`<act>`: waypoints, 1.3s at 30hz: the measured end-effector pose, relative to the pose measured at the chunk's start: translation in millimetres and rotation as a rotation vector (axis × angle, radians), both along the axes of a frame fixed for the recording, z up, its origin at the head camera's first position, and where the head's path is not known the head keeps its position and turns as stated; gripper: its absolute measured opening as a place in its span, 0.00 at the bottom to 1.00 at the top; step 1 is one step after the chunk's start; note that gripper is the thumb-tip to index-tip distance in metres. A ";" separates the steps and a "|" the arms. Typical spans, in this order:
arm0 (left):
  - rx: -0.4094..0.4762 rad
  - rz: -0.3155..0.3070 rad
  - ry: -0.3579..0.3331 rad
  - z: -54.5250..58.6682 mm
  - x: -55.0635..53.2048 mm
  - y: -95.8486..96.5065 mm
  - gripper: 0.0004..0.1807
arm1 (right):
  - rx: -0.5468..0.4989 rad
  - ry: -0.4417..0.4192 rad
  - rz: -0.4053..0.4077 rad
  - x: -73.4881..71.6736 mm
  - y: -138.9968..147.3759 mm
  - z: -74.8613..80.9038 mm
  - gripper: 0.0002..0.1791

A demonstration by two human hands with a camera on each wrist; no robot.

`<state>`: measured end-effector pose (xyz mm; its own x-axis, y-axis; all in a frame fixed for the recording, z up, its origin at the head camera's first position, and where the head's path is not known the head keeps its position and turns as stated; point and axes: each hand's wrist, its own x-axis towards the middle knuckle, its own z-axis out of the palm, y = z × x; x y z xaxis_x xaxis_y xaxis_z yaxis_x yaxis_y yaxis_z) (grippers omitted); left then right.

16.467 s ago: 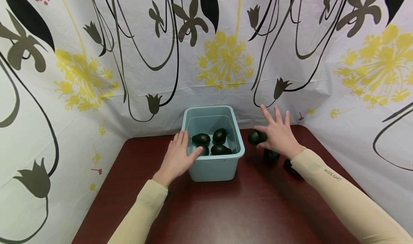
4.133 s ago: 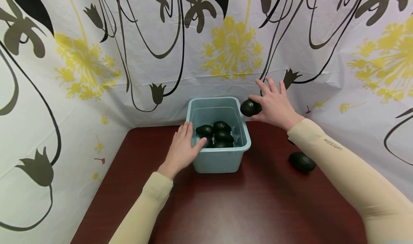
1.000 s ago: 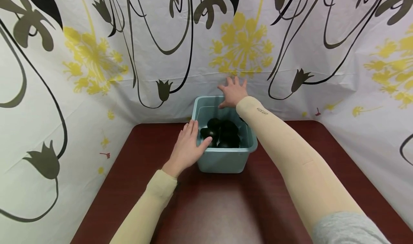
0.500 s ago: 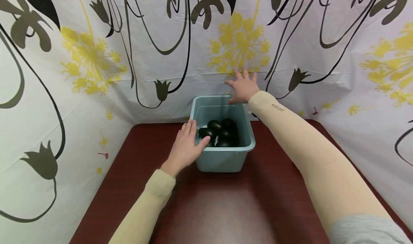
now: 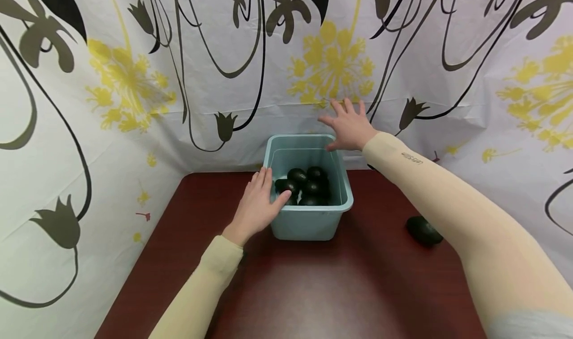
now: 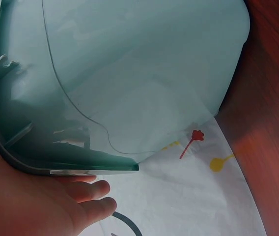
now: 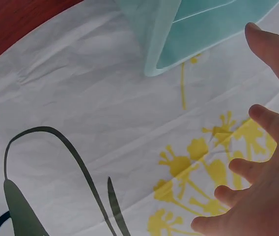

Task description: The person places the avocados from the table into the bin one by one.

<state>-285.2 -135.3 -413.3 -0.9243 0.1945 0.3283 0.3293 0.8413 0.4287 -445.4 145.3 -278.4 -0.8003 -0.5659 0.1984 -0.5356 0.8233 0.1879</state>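
A light blue plastic bin (image 5: 309, 223) stands on the table with several dark green avocados (image 5: 316, 187) inside. My left hand (image 5: 256, 207) rests on the bin's left rim with its fingers straight; in the left wrist view the fingers (image 6: 93, 206) lie along the outside of the rim. Above the bin's back right corner, my right hand (image 5: 351, 130) is spread and holds nothing. The right wrist view shows its thumb (image 7: 272, 49) near the rim. One more avocado (image 5: 423, 230) lies on the table to the right, partly covered by the right forearm.
The dark red-brown table (image 5: 309, 289) has rounded back corners. Behind it and at both sides hangs a white curtain (image 5: 197, 90) printed with yellow flowers and grey stems, close behind the bin.
The avocado that my right hand held some seconds ago is gone from it; the bin holds more avocados than in the oldest frame. The empty right hand has moved rightward from over the bin.
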 end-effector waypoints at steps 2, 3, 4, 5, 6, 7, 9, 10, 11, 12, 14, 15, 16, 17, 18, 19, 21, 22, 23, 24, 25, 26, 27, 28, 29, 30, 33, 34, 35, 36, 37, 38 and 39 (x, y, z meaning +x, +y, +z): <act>0.000 -0.001 -0.002 -0.5 0.7 0.2 0.55 | 0.010 0.012 0.015 6.3 2.5 0.8 0.54; 0.001 -0.001 -0.005 -0.8 1.1 0.2 0.55 | 0.018 0.018 0.021 9.4 3.6 1.3 0.54; 0.002 -0.001 -0.008 -1.2 1.5 0.1 0.56 | 0.025 0.024 0.028 12.7 4.6 2.1 0.54; 0.002 -0.001 -0.010 -1.6 1.7 -0.1 0.56 | 0.033 0.032 0.034 16.1 5.6 2.8 0.54; 0.003 0.000 -0.015 -2.0 2.0 -0.3 0.56 | 0.043 0.037 0.038 19.4 6.7 3.4 0.54; 0.003 0.001 -0.018 -2.4 2.1 -0.6 0.56 | 0.051 0.043 0.045 23.1 7.6 4.1 0.54; 0.005 0.006 -0.023 -3.2 2.2 -1.0 0.56 | 0.070 0.059 0.059 29.6 9.8 4.8 0.53; 0.004 0.007 -0.023 -3.5 2.2 -1.2 0.56 | 0.078 0.067 0.066 32.9 11.0 5.0 0.54; 0.005 0.008 -0.023 -3.7 2.1 -1.4 0.56 | 0.086 0.077 0.072 36.1 12.2 5.0 0.54; 0.007 0.009 -0.023 -3.6 2.1 -1.5 0.56 | 0.095 0.088 0.078 39.4 13.4 5.1 0.54; 0.009 0.009 -0.018 -3.6 1.8 -1.7 0.55 | 0.112 0.111 0.090 45.2 15.8 4.8 0.54; 0.009 0.009 -0.015 -3.7 1.5 -1.8 0.55 | 0.120 0.121 0.096 48.0 16.9 4.6 0.54; 0.007 0.007 -0.012 -3.9 1.0 -1.7 0.55 | 0.127 0.132 0.104 50.7 18.2 4.4 0.54; 0.007 0.009 -0.011 -4.1 0.7 -1.7 0.55 | 0.133 0.142 0.112 53.1 19.6 4.0 0.54; 0.006 0.008 -0.010 -4.2 0.7 -1.6 0.55 | 0.141 0.151 0.120 55.4 21.2 3.5 0.54; 0.005 0.009 -0.010 -4.5 0.6 -1.5 0.55 | 0.146 0.156 0.130 57.7 23.1 2.9 0.54; 0.008 0.009 -0.015 -4.9 0.9 -1.0 0.55 | 0.150 0.172 0.151 62.5 27.5 1.6 0.54; 0.010 0.007 -0.017 -4.9 1.3 -0.6 0.55 | 0.150 0.180 0.162 64.9 30.3 0.7 0.54; 0.012 0.008 -0.020 -4.8 1.8 -0.2 0.55 | 0.150 0.192 0.173 67.2 33.1 0.1 0.54; 0.015 0.007 -0.024 -4.6 2.3 0.2 0.55 | 0.151 0.201 0.181 69.5 36.1 -0.4 0.53; 0.017 0.007 -0.026 -4.5 2.5 0.7 0.55 | 0.148 0.209 0.188 72.0 39.0 -0.8 0.53; 0.020 0.006 -0.028 -4.1 2.9 1.0 0.55 | 0.147 0.217 0.193 74.3 42.0 -1.1 0.52; 0.020 0.004 -0.026 -3.8 3.0 1.2 0.55 | 0.145 0.222 0.195 76.7 45.2 -1.5 0.52; 0.019 0.003 -0.023 -3.4 3.1 1.3 0.55 | 0.146 0.224 0.196 78.9 48.3 -2.0 0.52; 0.018 0.002 -0.021 -3.3 2.9 1.2 0.55 | 0.147 0.226 0.197 80.6 51.3 -2.7 0.52; 0.018 0.001 -0.017 -2.9 2.9 1.2 0.55 | 0.150 0.227 0.196 82.9 54.4 -3.4 0.53; 0.013 0.001 -0.006 -3.1 1.3 0.6 0.55 | 0.165 0.235 0.192 89.7 64.4 -5.7 0.55; 0.012 0.000 -0.005 -2.8 0.8 0.4 0.55 | 0.171 0.238 0.190 91.9 67.9 -6.6 0.55; 0.013 0.000 -0.003 -2.5 0.7 0.4 0.55 | 0.177 0.245 0.189 94.4 71.6 -7.3 0.55; 0.015 0.001 -0.003 -2.1 0.8 0.5 0.55 | 0.184 0.252 0.186 97.1 75.4 -7.9 0.55; 0.014 0.001 -0.005 -1.9 0.6 0.6 0.55 | 0.184 0.253 0.182 99.7 79.2 -8.6 0.54; 0.015 0.001 -0.007 -1.4 0.9 0.6 0.55 | 0.185 0.257 0.178 102.0 83.1 -9.7 0.54; 0.016 0.001 -0.008 -1.0 1.2 0.7 0.55 | 0.185 0.257 0.173 104.4 86.9 -10.6 0.54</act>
<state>-284.0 -134.6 -414.3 -0.9273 0.1880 0.3236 0.3244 0.8349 0.4447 -341.1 232.2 -289.0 -0.6269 -0.7335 0.2627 -0.5796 0.6644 0.4719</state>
